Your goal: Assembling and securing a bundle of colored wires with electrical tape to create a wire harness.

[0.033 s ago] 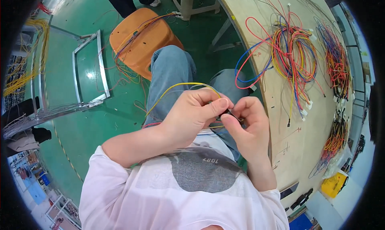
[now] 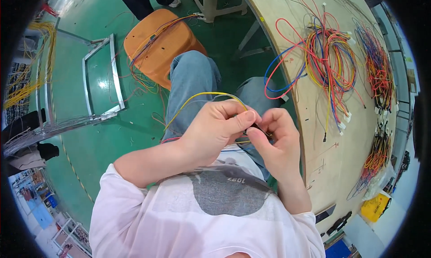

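Over my lap, my left hand (image 2: 224, 125) is closed, with thumb and forefinger pinching a yellow wire (image 2: 197, 95) and a small black piece (image 2: 258, 126). The yellow wire arcs up from the pinch and down toward my left thigh, with a thin grey wire beside it. Close against it, my right hand (image 2: 280, 143) has its fingers curled and its thumb pressed to the same black piece. My fingers cover most of that piece, so its exact kind is hidden. Red and blue wires pass beneath my hands across my lap.
A wooden table (image 2: 323, 172) on my right bears a large coil of coloured wires (image 2: 330, 60) and more bundles along its far side. Ahead stands an orange stool (image 2: 157, 44) with wires across it, near a person's legs (image 2: 134, 2). A metal frame (image 2: 114, 73) stands at left.
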A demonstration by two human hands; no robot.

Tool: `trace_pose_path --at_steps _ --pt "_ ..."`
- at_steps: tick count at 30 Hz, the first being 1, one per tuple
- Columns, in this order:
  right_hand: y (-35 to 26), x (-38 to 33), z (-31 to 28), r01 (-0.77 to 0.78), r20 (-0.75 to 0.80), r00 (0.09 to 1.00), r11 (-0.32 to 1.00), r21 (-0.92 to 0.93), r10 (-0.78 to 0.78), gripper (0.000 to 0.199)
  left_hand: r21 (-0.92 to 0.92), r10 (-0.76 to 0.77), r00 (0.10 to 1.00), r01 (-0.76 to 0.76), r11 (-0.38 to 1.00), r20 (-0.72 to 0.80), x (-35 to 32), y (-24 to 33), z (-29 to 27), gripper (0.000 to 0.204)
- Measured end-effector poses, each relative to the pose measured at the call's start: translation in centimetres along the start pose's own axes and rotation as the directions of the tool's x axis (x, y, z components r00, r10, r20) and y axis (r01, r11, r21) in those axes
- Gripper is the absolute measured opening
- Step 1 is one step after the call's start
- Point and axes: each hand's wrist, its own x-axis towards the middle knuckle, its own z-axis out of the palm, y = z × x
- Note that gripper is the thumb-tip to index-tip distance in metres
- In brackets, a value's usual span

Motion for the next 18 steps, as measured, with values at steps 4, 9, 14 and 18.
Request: trace_pose_path --at_steps 4,9,14,18 --pt "-0.1 0.3 0.1 -0.178 0.155 0.972 0.984 -0.022 0.179 0.016 0.313 0.245 0.969 -0.238 0.919 0.015 -0.5 0.3 -0.1 0.014" --pt "-0.3 0.4 -0.2 -0.400 0.411 0.862 0.895 0.195 0.296 0.015 0.842 0.437 0.869 -0.404 0.357 0.232 -1.6 0.4 -1.1 0.009" --pt "-0.3 0.1 0.0 0.010 0.337 0.941 0.997 -0.080 0.018 0.012 0.921 0.178 0.983 -0.110 0.375 0.045 -3.6 1.3 -1.5 0.023" --pt "-0.1 -0.7 0.2 0.015 0.434 0.901 1.000 -0.013 -0.008 0.011 0.861 -0.146 0.989 0.082 0.502 -0.009 -4.5 2.6 -0.8 0.022"
